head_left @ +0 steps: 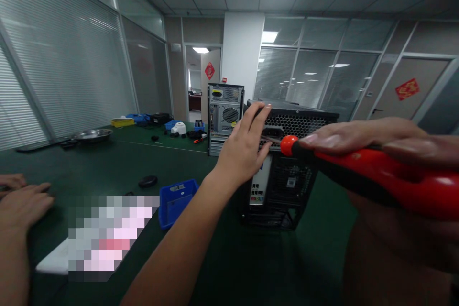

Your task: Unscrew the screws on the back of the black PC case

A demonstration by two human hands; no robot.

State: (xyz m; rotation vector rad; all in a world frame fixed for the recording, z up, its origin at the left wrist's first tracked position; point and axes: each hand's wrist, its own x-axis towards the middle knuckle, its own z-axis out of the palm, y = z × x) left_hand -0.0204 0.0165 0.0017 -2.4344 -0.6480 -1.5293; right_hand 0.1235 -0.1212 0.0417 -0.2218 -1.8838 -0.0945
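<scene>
A black computer case (308,196) stands on the green table with its ported back towards me. My left hand (238,153) lies against the upper left of that back, thumb and fingers spread beside the power supply's honeycomb grille (297,124). My right hand (376,136), close to the camera, is wrapped round a red and black screwdriver (362,167) with an orange-red collar. Its thin shaft points left, at the case just below the power socket (273,131). Where the tip meets the case, I cannot make out a screw.
Another person's hands (21,201) rest at the left, near a tablet-like white device (53,256) with a blurred screen. A blue bin (177,203) and a black mouse (148,181) lie nearby. Behind stand a second computer case (225,119), a metal bowl (93,135) and a yellow tray (122,123).
</scene>
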